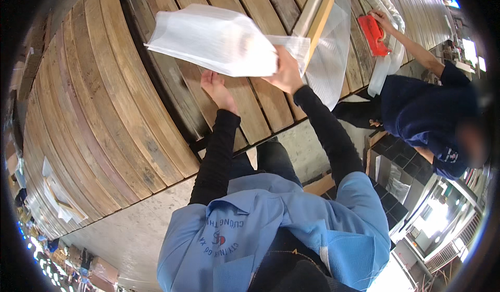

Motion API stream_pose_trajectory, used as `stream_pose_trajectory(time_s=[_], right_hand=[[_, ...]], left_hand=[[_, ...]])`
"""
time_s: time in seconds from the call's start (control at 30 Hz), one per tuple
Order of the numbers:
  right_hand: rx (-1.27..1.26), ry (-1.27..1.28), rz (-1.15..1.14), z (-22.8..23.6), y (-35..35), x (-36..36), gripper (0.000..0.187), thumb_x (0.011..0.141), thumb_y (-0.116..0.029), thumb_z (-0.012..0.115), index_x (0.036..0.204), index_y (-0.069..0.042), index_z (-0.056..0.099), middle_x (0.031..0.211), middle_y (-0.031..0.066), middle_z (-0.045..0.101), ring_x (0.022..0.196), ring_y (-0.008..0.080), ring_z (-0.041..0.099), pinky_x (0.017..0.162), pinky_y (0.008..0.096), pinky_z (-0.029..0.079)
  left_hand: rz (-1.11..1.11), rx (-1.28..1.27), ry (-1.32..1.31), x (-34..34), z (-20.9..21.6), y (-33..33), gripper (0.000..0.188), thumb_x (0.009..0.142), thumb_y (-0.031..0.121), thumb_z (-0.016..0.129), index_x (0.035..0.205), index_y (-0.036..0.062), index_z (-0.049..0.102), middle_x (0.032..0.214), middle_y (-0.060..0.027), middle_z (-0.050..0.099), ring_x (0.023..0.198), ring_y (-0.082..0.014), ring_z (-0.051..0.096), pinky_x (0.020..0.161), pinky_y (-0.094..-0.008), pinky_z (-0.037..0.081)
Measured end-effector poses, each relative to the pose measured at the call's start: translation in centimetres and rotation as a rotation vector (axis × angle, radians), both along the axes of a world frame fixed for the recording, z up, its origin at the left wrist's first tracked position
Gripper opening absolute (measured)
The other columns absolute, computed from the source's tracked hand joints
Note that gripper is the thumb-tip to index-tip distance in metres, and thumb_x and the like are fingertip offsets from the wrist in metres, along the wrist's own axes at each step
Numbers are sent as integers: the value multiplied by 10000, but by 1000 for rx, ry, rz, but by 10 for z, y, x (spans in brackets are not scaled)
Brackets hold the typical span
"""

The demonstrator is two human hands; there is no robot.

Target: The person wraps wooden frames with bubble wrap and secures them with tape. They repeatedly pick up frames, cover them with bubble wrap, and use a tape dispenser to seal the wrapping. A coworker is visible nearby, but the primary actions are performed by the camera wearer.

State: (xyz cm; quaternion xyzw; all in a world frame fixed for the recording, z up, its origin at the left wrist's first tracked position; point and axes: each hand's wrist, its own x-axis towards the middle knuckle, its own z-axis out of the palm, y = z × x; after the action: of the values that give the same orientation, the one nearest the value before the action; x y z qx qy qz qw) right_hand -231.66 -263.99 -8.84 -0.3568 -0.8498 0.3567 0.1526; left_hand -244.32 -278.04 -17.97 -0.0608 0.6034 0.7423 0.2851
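A flat packet wrapped in white translucent foam sheet (208, 39) is held above the wooden slats, and what lies inside it is hard to make out. My right hand (287, 72) grips its right end, fingers wrapped over the corner. Just below the packet's near edge, my left hand (219, 90) has its palm turned up and its fingers loosely extended. Its fingertips are close to the edge, and I cannot tell whether they touch. Right of my right hand, a light wooden strip (319, 31) lies on a spread foam sheet (336, 47).
The slatted wooden surface (109, 99) stretches left and right. At the right, a person in dark clothing (422, 109) holds a red tape dispenser (373, 35) against a long foam-wrapped piece (393, 57). White sheets with a wooden piece (61, 201) lie at the far left.
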Motion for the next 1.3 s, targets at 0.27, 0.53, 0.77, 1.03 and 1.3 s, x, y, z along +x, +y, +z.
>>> stream_pose_trajectory(time_s=[0.27, 0.53, 0.77, 1.03, 1.3], right_hand=[[-123, 157, -93, 19, 13, 84, 850, 671, -224, 923, 1353, -29, 454, 1229, 197, 675, 1109, 324, 693, 950, 417, 537], [-251, 206, -92, 7, 6, 158, 889, 722, -199, 891, 1431, -7, 391, 1347, 207, 590, 1226, 329, 604, 1034, 426, 477], [-192, 214, -152, 16, -5, 176, 907, 758, -190, 871, 1472, 13, 350, 1407, 215, 521, 1313, 344, 527, 1096, 433, 424], [24, 255, -128, 18, -14, 186, 926, 772, -175, 820, 1491, 61, 287, 1462, 260, 421, 1383, 384, 435, 1137, 448, 370], [-63, 271, -68, 18, -6, 196, 726, 743, -145, 788, 1356, 3, 429, 1286, 218, 525, 1203, 396, 535, 990, 460, 452]], left_hand=[[-813, 165, 954, -14, 30, 59, 383, 944, 202, 673, 1255, 32, 528, 1252, -143, 558, 1121, -304, 547, 932, -419, 441], [-994, 341, 1431, 11, 109, 116, 214, 885, 167, 736, 1052, 49, 674, 1004, -125, 658, 877, -339, 627, 743, -414, 529], [-935, 100, 1194, 70, 25, 35, 196, 917, 124, 706, 1109, 85, 722, 1038, -135, 735, 906, -363, 694, 775, -456, 547], [-781, -169, 1177, 206, 24, -3, 651, 998, 188, 570, 1548, -35, 304, 1431, -241, 516, 1364, -384, 459, 1183, -480, 332], [-968, 93, 831, 254, 1, 10, 461, 843, 73, 622, 1296, 13, 558, 1405, -317, 422, 1343, -526, 364, 1163, -563, 316]])
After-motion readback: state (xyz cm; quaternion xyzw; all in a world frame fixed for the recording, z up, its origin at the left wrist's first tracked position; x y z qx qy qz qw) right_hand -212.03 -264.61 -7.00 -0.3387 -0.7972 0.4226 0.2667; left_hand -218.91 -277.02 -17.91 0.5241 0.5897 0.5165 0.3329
